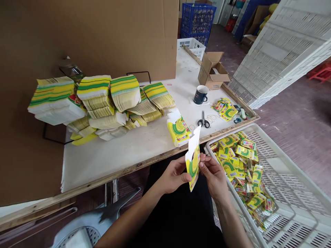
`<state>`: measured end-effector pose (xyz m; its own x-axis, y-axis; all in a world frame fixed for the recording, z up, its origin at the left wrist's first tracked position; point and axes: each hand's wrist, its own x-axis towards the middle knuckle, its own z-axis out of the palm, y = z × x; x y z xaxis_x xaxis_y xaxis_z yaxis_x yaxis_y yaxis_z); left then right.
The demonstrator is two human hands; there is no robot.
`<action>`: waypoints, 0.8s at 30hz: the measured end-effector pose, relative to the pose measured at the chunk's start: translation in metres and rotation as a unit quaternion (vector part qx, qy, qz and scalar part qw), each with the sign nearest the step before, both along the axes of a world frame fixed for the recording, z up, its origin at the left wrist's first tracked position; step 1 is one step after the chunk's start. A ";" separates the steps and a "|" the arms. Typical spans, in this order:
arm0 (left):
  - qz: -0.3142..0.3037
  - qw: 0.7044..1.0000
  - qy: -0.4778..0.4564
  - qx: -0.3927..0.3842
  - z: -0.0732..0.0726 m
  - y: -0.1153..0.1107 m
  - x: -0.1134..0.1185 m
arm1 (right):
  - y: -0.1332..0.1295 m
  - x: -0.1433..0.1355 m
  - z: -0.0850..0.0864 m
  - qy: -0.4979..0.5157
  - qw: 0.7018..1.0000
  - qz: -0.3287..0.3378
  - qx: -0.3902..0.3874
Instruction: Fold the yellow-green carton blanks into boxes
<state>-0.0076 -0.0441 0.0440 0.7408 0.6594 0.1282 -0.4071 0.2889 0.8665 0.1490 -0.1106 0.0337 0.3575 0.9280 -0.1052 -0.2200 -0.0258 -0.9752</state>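
Observation:
Between my two hands, above my lap, I hold a yellow and green printed carton [193, 165] with its white flaps standing up. My left hand [176, 175] pinches it from the left, thumb on the printed face. My right hand [213, 175] grips its right edge with thumb and fingers. Just beyond, at the table's front edge, lies a small stack of flat cartons [178, 129] of the same print. Bundles of folded flat cartons [125, 93] are piled along the left of the table.
A white crate [289, 172] at the right holds many cartons [240, 162]. On the table [124, 148] are scissors [203, 120], a dark mug [200, 95], loose cartons [224, 108] and an open cardboard box [213, 72]. A cardboard sheet [116, 38] stands behind. Blue crates [198, 20] are farther back.

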 end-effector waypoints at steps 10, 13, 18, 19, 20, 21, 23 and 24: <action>0.187 0.968 0.165 0.009 -0.018 -0.005 0.009 | -0.009 -0.011 -0.004 -0.136 0.990 -0.022 -0.025; 0.211 0.962 0.175 0.021 -0.015 -0.008 0.011 | -0.007 -0.012 -0.006 -0.161 0.985 -0.062 -0.020; 0.174 0.969 0.170 0.040 -0.011 -0.010 0.003 | -0.009 -0.005 -0.005 -0.181 0.983 -0.025 0.011; 0.155 0.972 0.172 0.048 -0.010 -0.009 0.000 | -0.010 -0.003 -0.005 -0.179 0.984 -0.008 0.017; 0.135 0.974 0.172 0.053 -0.009 -0.009 -0.003 | -0.012 -0.001 -0.005 -0.174 0.984 0.008 0.022; 0.112 0.977 0.170 0.055 -0.008 -0.008 -0.007 | -0.014 0.001 -0.005 -0.168 0.985 0.021 0.027; 0.068 0.984 0.159 0.051 -0.005 -0.006 -0.013 | -0.017 0.004 -0.003 -0.156 0.986 0.043 0.032; 0.046 0.986 0.154 0.046 -0.005 -0.006 -0.015 | -0.018 0.005 -0.002 -0.153 0.986 0.055 0.031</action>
